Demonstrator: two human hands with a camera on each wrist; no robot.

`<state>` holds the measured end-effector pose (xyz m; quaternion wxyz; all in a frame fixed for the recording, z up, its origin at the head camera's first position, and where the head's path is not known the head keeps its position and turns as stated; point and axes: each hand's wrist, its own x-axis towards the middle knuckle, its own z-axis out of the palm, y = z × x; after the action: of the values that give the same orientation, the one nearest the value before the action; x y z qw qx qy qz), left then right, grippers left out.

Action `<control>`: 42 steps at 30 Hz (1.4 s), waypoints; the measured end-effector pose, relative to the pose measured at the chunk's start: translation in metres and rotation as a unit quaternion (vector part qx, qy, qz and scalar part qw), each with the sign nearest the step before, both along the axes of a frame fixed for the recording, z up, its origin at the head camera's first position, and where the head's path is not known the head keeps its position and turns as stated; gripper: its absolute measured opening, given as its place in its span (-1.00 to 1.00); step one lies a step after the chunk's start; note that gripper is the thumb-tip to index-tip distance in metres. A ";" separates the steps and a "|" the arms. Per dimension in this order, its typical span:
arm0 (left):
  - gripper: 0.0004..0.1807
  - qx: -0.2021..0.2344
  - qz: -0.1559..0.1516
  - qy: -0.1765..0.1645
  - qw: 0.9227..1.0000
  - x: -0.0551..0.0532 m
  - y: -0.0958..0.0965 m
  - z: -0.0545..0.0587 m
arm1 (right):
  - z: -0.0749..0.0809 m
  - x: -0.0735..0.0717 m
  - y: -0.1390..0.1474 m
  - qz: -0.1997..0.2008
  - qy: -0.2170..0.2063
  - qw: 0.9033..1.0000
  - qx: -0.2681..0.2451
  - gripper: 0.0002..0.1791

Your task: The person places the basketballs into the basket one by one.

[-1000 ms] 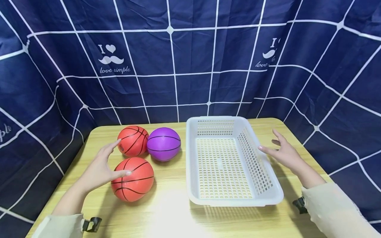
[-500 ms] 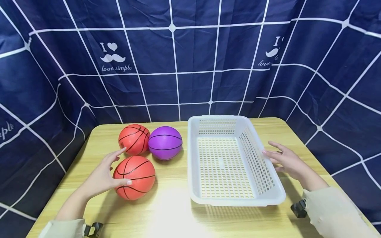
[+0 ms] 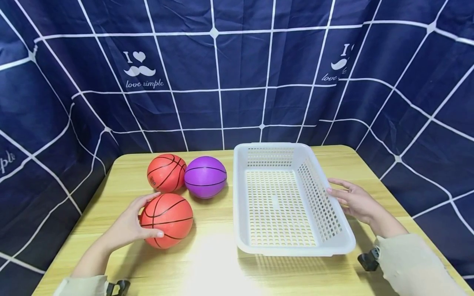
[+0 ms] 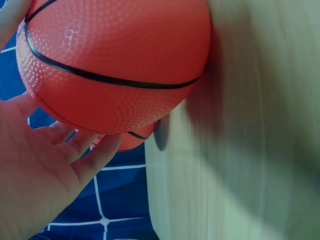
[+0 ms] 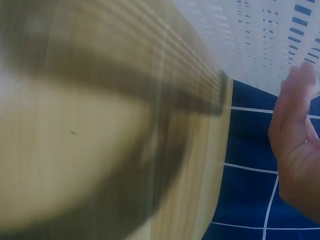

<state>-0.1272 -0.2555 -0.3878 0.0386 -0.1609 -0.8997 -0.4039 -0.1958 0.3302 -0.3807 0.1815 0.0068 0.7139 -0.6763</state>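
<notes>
My left hand (image 3: 127, 224) is wrapped about the left side of the nearer red toy basketball (image 3: 168, 222), thumb at the front and fingers toward the back. Seen from the left wrist, the fingertips (image 4: 107, 145) lie against the underside of the ball (image 4: 120, 55) in that picture. A white plastic basket (image 3: 294, 250) with slotted walls sits on the table to the right. My right hand (image 3: 357, 203) pinches its right rim, thumb over the edge and fingers along the outer wall. In the right wrist view the fingers (image 5: 295, 100) overlap the basket wall (image 5: 250, 40).
Behind the held ball, a second red basketball (image 3: 166, 172) and a purple ball (image 3: 205, 177) sit side by side. The wooden table (image 3: 212, 263) is enclosed by a dark blue curtain (image 3: 240, 70) with white lines at the back and sides.
My left hand has come down from over the nearer red basketball to close about its side. My right hand has moved in to the basket's right rim. Balls and basket stay put.
</notes>
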 end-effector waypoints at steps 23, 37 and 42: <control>-0.04 -0.007 -0.025 -0.007 1.000 -0.014 0.000 0.001 | 0.001 -0.001 -0.001 0.001 0.019 0.999 -0.030 -0.62; -0.08 -0.018 -0.048 -0.003 0.999 -0.023 0.004 0.038 | 0.004 -0.001 -0.001 0.000 0.017 0.999 -0.035 -0.57; -0.07 -0.028 -0.064 0.005 0.998 -0.027 0.010 0.060 | 0.004 -0.001 -0.002 -0.003 0.015 0.999 -0.038 -0.59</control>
<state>-0.1545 -0.2453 -0.3273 0.0128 -0.2208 -0.8983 -0.3798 -0.1965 0.3278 -0.3768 0.1695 -0.0081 0.6902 -0.7034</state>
